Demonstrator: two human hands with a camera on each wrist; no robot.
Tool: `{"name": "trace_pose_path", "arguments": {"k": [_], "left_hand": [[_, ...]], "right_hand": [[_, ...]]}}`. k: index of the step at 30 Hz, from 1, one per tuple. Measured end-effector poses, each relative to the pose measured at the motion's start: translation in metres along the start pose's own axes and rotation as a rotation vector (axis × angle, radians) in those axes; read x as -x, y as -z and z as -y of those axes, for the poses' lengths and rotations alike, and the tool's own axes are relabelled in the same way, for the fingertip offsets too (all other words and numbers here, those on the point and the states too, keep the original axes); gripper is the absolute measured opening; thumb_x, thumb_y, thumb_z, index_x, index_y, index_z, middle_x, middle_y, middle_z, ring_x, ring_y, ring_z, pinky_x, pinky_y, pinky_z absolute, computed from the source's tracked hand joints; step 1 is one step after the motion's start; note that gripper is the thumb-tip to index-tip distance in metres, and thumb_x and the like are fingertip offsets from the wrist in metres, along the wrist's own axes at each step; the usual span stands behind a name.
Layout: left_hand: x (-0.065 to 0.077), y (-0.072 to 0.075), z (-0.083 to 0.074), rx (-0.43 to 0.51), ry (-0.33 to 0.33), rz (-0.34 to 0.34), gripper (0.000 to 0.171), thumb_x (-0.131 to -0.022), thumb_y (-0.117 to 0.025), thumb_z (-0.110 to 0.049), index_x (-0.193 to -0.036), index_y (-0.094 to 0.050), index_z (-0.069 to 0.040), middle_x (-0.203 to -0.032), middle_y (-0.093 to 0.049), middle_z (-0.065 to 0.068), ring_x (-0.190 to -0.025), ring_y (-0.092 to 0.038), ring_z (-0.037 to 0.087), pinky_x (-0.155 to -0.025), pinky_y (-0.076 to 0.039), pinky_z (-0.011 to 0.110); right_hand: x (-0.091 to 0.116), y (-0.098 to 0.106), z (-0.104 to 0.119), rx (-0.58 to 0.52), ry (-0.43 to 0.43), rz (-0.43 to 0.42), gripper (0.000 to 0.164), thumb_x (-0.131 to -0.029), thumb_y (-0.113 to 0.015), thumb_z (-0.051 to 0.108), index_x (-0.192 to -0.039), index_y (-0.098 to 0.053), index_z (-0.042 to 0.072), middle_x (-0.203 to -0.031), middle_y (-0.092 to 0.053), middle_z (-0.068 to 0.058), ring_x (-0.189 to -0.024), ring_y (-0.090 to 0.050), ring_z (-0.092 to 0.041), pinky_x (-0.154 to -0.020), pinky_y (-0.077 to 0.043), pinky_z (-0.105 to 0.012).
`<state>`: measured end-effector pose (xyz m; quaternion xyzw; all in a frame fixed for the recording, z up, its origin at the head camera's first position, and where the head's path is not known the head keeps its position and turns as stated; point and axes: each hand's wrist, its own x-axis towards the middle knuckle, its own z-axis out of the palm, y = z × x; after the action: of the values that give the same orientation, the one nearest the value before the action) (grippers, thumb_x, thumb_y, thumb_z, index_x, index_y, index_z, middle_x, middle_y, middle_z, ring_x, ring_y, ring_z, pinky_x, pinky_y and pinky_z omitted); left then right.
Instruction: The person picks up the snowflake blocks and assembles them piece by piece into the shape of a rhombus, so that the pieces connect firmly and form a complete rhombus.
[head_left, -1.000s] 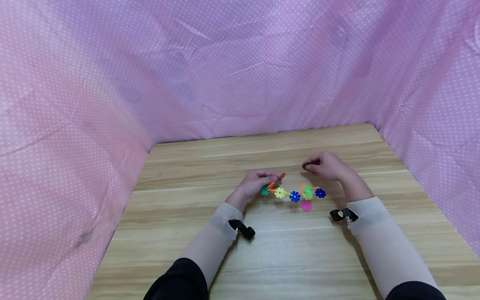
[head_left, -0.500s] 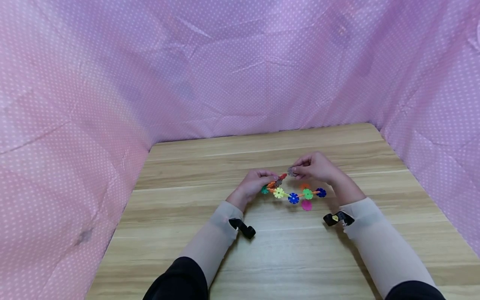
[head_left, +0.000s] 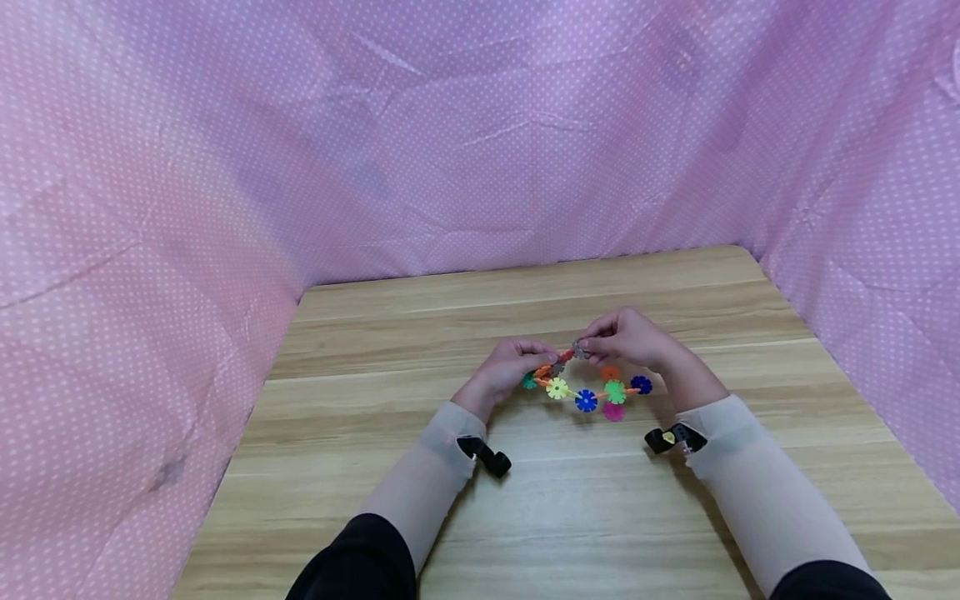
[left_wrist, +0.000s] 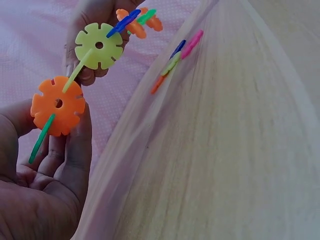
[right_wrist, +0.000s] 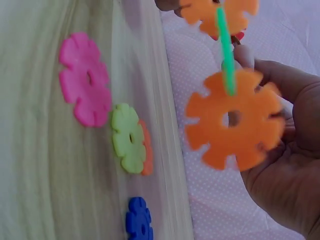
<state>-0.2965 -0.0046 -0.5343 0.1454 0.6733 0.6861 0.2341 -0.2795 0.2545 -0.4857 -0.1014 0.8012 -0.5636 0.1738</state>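
My left hand (head_left: 510, 367) holds one end of a chain of slotted flower-shaped plastic discs, with a red disc (head_left: 566, 355) poking out past its fingertips. Between thumb and fingers, my right hand (head_left: 633, 337) pinches a greyish disc (head_left: 578, 348) against that red one; whether their slots interlock I cannot tell. The chain hangs above the table in a curve: an orange disc (left_wrist: 58, 106) and a yellow disc (left_wrist: 99, 46) show in the left wrist view, a blue disc (head_left: 587, 401) in the head view. Its free end, an orange disc (right_wrist: 234, 119), dangles before my right hand.
Loose discs lie on the wooden table (head_left: 570, 508) beneath the chain: a pink disc (right_wrist: 86, 80), a yellow-green disc (right_wrist: 129, 140) overlapping an orange one, and a dark blue disc (right_wrist: 139, 220). A pink dotted cloth (head_left: 480, 150) hangs behind the table and along both sides.
My right hand has moved left with the greyish disc and brought it up to the red disc. The left hand stays nearly still, while the hanging chain has swung slightly.
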Motion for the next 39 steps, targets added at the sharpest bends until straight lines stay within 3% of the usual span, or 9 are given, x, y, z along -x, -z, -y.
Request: {"name": "trace_pose_path", "arguments": {"k": [7, 11, 20, 26, 32, 35, 39], "left_hand": [[0.000, -0.003, 0.001, 0.006, 0.002, -0.002, 0.017, -0.096, -0.076, -0.004, -0.109, -0.077, 0.007, -0.098, -0.076, 0.004, -0.091, -0.067, 0.015, -0.078, -0.056, 0.024], [0.001, -0.005, 0.002, -0.001, 0.004, -0.014, 0.014, -0.094, -0.077, -0.003, -0.105, -0.078, 0.005, -0.096, -0.076, 0.004, -0.087, -0.068, 0.015, -0.076, -0.057, 0.024], [0.002, -0.005, -0.001, -0.015, 0.035, -0.018, 0.014, -0.094, -0.078, -0.005, -0.105, -0.078, 0.004, -0.095, -0.076, 0.003, -0.087, -0.068, 0.014, -0.075, -0.056, 0.024], [0.002, -0.004, -0.001, -0.017, 0.053, -0.020, 0.015, -0.094, -0.079, -0.007, -0.106, -0.079, 0.002, -0.098, -0.076, 0.005, -0.089, -0.066, 0.014, -0.074, -0.054, 0.023], [0.003, -0.001, -0.003, -0.039, 0.079, -0.021, 0.017, -0.096, -0.077, -0.011, -0.108, -0.079, 0.000, -0.105, -0.076, 0.004, -0.097, -0.066, 0.014, -0.082, -0.053, 0.025], [0.004, 0.002, -0.004, -0.068, 0.086, -0.034, 0.017, -0.096, -0.078, -0.016, -0.108, -0.079, -0.004, -0.109, -0.075, 0.003, -0.102, -0.066, 0.015, -0.089, -0.053, 0.028], [0.004, 0.004, -0.006, -0.085, 0.089, -0.032, 0.019, -0.097, -0.077, -0.018, -0.111, -0.079, -0.005, -0.113, -0.074, 0.003, -0.107, -0.065, 0.017, -0.095, -0.052, 0.031]], "right_hand": [[0.000, -0.004, 0.001, -0.039, -0.010, -0.004, 0.019, -0.100, -0.070, 0.003, -0.113, -0.073, -0.011, -0.095, -0.076, -0.021, -0.079, -0.075, -0.030, -0.081, -0.062, -0.051], [-0.002, -0.005, -0.001, -0.006, -0.005, 0.008, 0.016, -0.099, -0.071, 0.003, -0.109, -0.075, -0.009, -0.093, -0.076, -0.019, -0.075, -0.074, -0.025, -0.078, -0.063, -0.050], [-0.002, -0.008, 0.005, 0.067, -0.021, 0.008, 0.014, -0.100, -0.071, 0.005, -0.107, -0.077, -0.005, -0.093, -0.077, -0.016, -0.080, -0.074, -0.032, -0.076, -0.064, -0.045], [-0.001, -0.007, 0.004, 0.082, -0.028, 0.025, 0.017, -0.102, -0.070, 0.008, -0.111, -0.077, -0.004, -0.099, -0.075, -0.023, -0.086, -0.074, -0.036, -0.079, -0.064, -0.045], [0.001, 0.002, 0.001, 0.092, -0.005, 0.048, 0.026, -0.105, -0.067, 0.016, -0.119, -0.074, -0.005, -0.104, -0.074, -0.022, -0.090, -0.073, -0.037, -0.081, -0.064, -0.043], [0.004, 0.010, -0.001, 0.155, 0.005, 0.018, 0.023, -0.105, -0.066, 0.011, -0.119, -0.073, -0.005, -0.102, -0.074, -0.018, -0.086, -0.072, -0.034, -0.075, -0.064, -0.039], [0.006, 0.015, -0.005, 0.355, -0.043, 0.017, 0.010, -0.097, -0.071, 0.001, -0.105, -0.076, 0.001, -0.092, -0.071, -0.011, -0.075, -0.063, -0.023, -0.064, -0.057, -0.033]]}}
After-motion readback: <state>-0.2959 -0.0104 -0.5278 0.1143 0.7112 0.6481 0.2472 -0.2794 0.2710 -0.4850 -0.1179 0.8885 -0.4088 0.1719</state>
